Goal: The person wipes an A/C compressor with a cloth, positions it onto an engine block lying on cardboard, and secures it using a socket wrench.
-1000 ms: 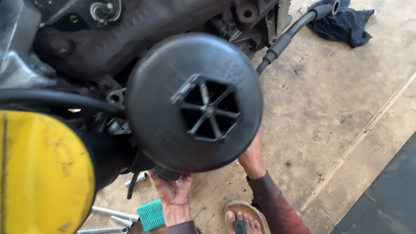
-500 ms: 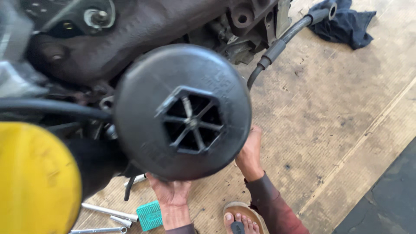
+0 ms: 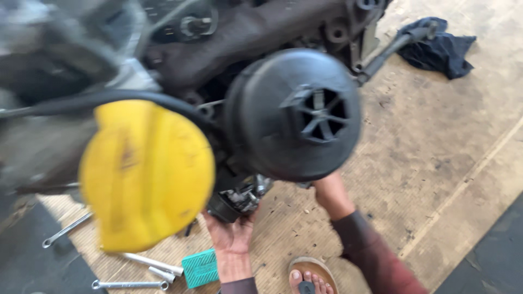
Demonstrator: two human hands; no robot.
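At lower centre of the frame, a small dark metal engine part [image 3: 237, 200] rests in the upturned left hand [image 3: 231, 237], fingers cupped under it. The right hand [image 3: 329, 193] reaches under the round black ribbed plastic cap [image 3: 294, 114]; its grip cannot be told. A yellow round cap [image 3: 147, 174] sits left, steel spanners [image 3: 131, 284] on the floor [image 3: 436, 163] below.

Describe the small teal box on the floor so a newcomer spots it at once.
Start at the big round yellow cap on the engine. Below it, metal wrenches lie on the tan floor mat. The small ribbed teal box sits beside them, the only teal thing.
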